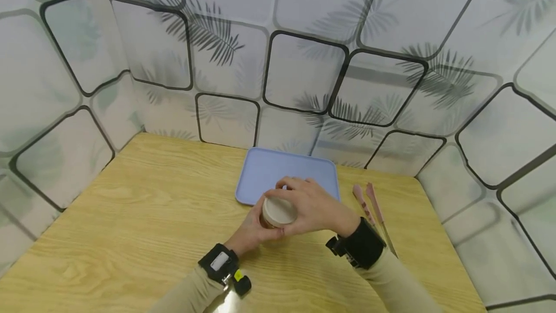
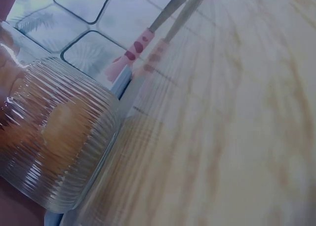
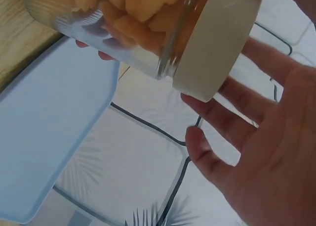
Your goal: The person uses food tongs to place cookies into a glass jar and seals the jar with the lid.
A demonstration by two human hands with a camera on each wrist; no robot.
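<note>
A ribbed glass jar (image 2: 74,137) with orange-coloured chunks (image 3: 148,18) inside stands at the front edge of a blue tray. Its round, off-white lid (image 1: 279,212) is on the jar in the head and right wrist views. My left hand (image 1: 253,230) grips the jar's glass body from the left. From the right, my right hand (image 1: 313,206) holds the lid by its rim, with the thumb on the near side and fingers on the far side. In the right wrist view, the little finger of that hand is off the lid.
Behind the jar, the blue rectangular tray (image 1: 260,170) lies near the back of the wooden table (image 1: 143,216). Slim metal utensils or tongs with pink handles (image 1: 375,202) lie to its right; which kind, I cannot tell. Patterned curtain (image 1: 304,71) surrounds the table's back and sides.
</note>
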